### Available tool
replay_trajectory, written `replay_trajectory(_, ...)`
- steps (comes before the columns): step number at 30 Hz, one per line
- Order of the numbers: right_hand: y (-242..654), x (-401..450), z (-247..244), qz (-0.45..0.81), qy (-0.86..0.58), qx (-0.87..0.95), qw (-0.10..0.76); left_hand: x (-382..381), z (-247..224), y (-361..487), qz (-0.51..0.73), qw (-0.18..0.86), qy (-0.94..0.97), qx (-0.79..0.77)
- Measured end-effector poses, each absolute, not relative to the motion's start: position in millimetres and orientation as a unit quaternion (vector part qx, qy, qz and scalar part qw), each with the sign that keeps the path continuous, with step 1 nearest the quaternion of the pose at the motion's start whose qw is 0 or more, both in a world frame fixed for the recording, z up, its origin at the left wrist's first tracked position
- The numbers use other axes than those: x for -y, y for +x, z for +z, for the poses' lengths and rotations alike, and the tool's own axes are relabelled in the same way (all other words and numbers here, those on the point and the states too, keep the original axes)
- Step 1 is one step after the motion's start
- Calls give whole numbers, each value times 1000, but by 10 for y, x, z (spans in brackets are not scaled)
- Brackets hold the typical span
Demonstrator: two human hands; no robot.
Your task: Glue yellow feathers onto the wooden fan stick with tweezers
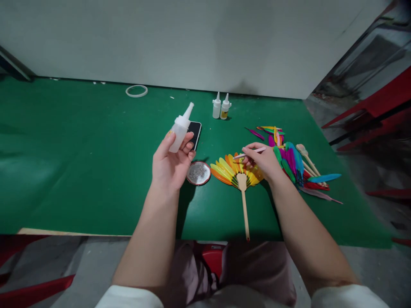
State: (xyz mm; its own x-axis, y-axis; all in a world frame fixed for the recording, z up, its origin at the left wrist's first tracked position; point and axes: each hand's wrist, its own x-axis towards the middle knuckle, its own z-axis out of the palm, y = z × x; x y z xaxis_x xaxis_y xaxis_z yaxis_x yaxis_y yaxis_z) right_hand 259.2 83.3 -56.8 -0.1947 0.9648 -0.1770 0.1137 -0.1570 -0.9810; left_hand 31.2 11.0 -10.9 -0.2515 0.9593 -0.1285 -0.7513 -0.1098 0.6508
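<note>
In my left hand point(173, 156) is a translucent white glue bottle point(180, 130), its nozzle tilted up and to the right, held above the table. My right hand point(261, 160) pinches a slim pink tool, seemingly tweezers point(253, 152), whose tip points left over the feathers. Below that lies a feather fan point(224, 167) of yellow and orange feathers, with a pale wooden handle point(245, 209) reaching toward the table's front edge. My right fingers cover part of its right side. A round dish point(198, 173) with a red rim and greyish residue sits just left of the fan.
Beyond the dish lies a phone point(196, 132). Two small bottles point(221, 108) stand near the wall. Coloured feathers point(290, 160) and wooden fan handles point(310, 160) are piled at right. A tape ring point(136, 91) rests at the back left. Red chairs point(379, 100) flank the green table point(80, 171).
</note>
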Motion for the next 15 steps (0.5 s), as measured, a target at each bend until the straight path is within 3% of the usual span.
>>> replay_trajectory(11, 2641, -813, -504, 610, -493, 494, 376, -113, -116, 314, 727, 591, 165, -308)
replay_trajectory(15, 2655, -838, -537, 570, -514, 514, 384, -111, -118, 316, 727, 595, 161, -304)
